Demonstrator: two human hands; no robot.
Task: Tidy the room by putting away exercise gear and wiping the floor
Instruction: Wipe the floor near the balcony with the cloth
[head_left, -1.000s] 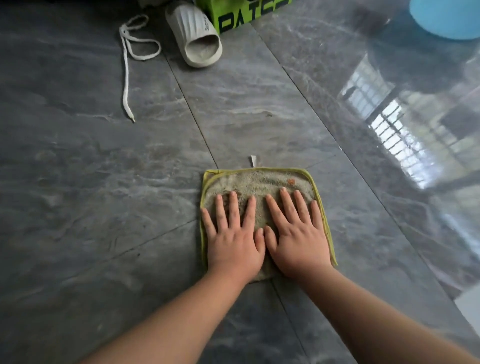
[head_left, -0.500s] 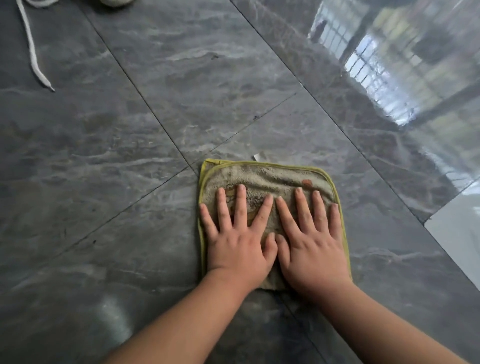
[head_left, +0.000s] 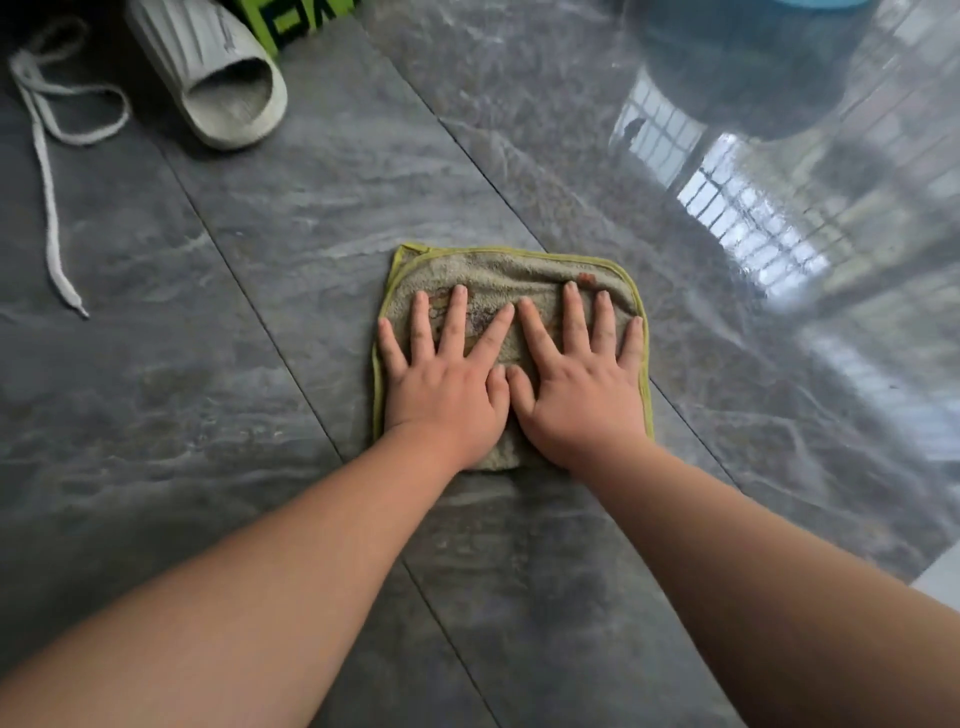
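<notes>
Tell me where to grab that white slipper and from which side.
Grip the slipper by its upper strap, coming from above at the open end nearest you. It lies sole-down, and that open mouth lets fingers hook under the strap.

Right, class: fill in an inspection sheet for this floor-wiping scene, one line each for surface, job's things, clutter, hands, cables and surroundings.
Surface: grey marble-look tile floor, glossy, with window reflections at right.
Job's things: yellow-edged cloth flat on the floor.
Clutter: white slipper and white lace at far left, apart from the cloth.
Hands: left hand and right hand side by side, fingers spread, pressing on the cloth.
Cables: nothing seen.
Surroundings: green box behind the slipper; blue object at the top edge.
</notes>
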